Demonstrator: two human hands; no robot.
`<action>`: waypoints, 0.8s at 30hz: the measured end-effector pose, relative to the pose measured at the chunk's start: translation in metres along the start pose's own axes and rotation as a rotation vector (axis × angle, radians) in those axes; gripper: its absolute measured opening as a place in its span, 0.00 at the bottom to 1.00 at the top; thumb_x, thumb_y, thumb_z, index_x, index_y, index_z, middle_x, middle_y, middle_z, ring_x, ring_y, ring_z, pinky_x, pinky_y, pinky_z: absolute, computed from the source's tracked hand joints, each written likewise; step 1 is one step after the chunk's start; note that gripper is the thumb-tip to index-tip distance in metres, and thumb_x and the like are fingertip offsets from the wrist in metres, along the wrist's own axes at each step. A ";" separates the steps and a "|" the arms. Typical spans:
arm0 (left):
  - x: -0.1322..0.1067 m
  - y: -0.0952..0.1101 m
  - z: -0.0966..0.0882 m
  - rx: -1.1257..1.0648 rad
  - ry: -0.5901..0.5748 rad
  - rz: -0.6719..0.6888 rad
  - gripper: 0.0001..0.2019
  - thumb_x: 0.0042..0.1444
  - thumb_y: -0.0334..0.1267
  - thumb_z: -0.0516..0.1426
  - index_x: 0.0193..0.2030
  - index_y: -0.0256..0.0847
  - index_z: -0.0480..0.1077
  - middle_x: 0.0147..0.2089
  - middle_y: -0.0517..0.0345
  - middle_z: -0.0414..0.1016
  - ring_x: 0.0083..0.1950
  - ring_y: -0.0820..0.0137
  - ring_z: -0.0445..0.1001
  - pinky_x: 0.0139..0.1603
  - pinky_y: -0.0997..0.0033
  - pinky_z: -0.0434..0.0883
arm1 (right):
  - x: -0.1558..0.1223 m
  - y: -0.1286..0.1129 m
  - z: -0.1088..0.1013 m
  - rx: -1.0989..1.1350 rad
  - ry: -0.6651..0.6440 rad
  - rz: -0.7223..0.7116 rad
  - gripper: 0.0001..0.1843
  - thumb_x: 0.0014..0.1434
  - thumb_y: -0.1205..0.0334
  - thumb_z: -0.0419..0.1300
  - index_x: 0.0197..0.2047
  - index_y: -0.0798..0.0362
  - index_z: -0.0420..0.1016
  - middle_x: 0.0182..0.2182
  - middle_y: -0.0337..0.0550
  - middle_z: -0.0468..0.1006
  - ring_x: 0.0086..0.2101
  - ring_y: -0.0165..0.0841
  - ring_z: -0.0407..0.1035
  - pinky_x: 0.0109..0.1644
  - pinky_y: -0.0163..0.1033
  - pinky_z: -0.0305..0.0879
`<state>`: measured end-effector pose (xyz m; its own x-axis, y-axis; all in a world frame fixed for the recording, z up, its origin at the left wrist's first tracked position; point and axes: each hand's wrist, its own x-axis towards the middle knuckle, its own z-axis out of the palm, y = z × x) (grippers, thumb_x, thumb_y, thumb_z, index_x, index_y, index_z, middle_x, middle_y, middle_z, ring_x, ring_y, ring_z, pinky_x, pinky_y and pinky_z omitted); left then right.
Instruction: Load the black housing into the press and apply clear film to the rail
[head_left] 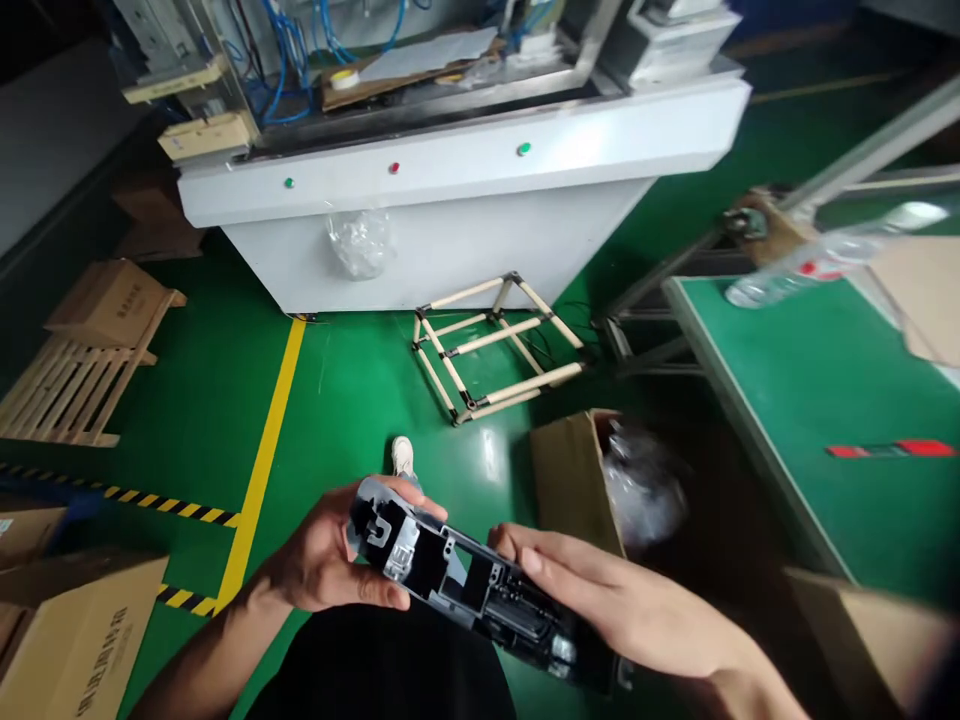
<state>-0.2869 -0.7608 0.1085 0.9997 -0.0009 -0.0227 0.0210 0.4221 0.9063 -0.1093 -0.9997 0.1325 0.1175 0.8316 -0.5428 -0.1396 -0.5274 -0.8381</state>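
Black housing [477, 586] was held up over the green floor [360, 400], in front of the person's dark clothing [382, 665], sloping down to the right; the step in hand seemed to be handling or checking it, and the next move probably called for steady support from both sides; the left hand [334, 560] pinched its left end, while the right hand's [592, 580] grip closed over its upper edge; it looked long, hollow and ribbed, with shiny pale patches.
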 end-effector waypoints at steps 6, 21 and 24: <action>0.086 0.018 -0.095 -0.138 0.208 -0.058 0.31 0.61 0.44 0.71 0.70 0.47 0.72 0.68 0.40 0.76 0.70 0.49 0.74 0.74 0.47 0.66 | 0.142 -0.040 -0.079 0.180 -0.349 0.036 0.41 0.62 0.19 0.52 0.52 0.52 0.68 0.42 0.50 0.82 0.37 0.37 0.78 0.43 0.43 0.76; 0.260 0.041 -0.311 -0.342 1.242 0.099 0.39 0.39 0.60 0.78 0.55 0.41 0.76 0.58 0.42 0.82 0.61 0.48 0.79 0.56 0.57 0.78 | 0.444 -0.159 -0.222 -1.264 0.426 -0.966 0.37 0.65 0.34 0.63 0.67 0.49 0.74 0.44 0.51 0.85 0.40 0.45 0.81 0.42 0.46 0.81; 0.287 0.059 -0.391 -0.427 1.308 0.082 0.44 0.32 0.62 0.79 0.53 0.41 0.75 0.56 0.40 0.82 0.57 0.48 0.82 0.54 0.55 0.80 | 0.512 -0.207 -0.239 -1.359 0.546 -1.004 0.35 0.66 0.35 0.62 0.66 0.49 0.74 0.42 0.50 0.83 0.38 0.44 0.79 0.40 0.47 0.79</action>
<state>-0.0021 -0.3815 -0.0092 0.2568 0.7820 -0.5679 -0.2794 0.6226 0.7310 0.2144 -0.5066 0.0157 -0.0404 0.8965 0.4413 0.9868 0.1050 -0.1229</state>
